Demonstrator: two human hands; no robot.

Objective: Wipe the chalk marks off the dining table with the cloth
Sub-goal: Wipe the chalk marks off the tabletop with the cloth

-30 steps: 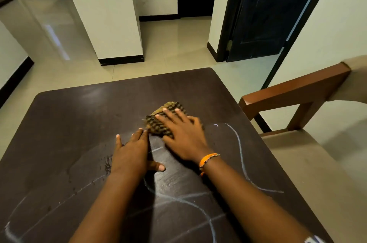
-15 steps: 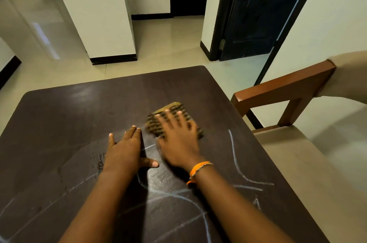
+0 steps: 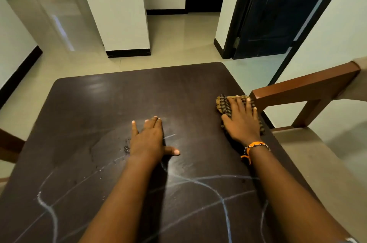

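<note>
The right hand (image 3: pixel 241 120) lies flat with its fingers spread on a checked brown-and-tan cloth (image 3: pixel 224 105), pressing it down on the dark brown desk (image 3: pixel 111 104) close to the desk's right edge; it presses rather than grips, and the cloth shows beyond the fingertips and along both sides of the palm. A beaded orange bracelet (image 3: pixel 255 146) circles that wrist. The left hand (image 3: pixel 148 140) rests palm down on the bare desk near its middle, fingers stretched forward and together, thumb pointing out to the right, holding nothing. The two hands are well apart. Chalk marks (image 3: pixel 216 193) cross the near part of the desk: pale curved and straight lines run between and under the forearms, another wavy line (image 3: pixel 47 209) sits toward the near left corner, and a short stroke shows just beside the left hand's knuckles. A small dark speckled patch (image 3: pixel 126 148) lies just to the left of the left wrist. The far half of the desk carries no visible lines. A wooden chair (image 3: pixel 305 88) with a beige seat stands against the desk's right side, its top rail just beside the cloth. Beyond the desk are a pale tiled floor (image 3: pixel 178 44), a white pillar (image 3: pixel 117 8) and a dark door (image 3: pixel 278 8).
</note>
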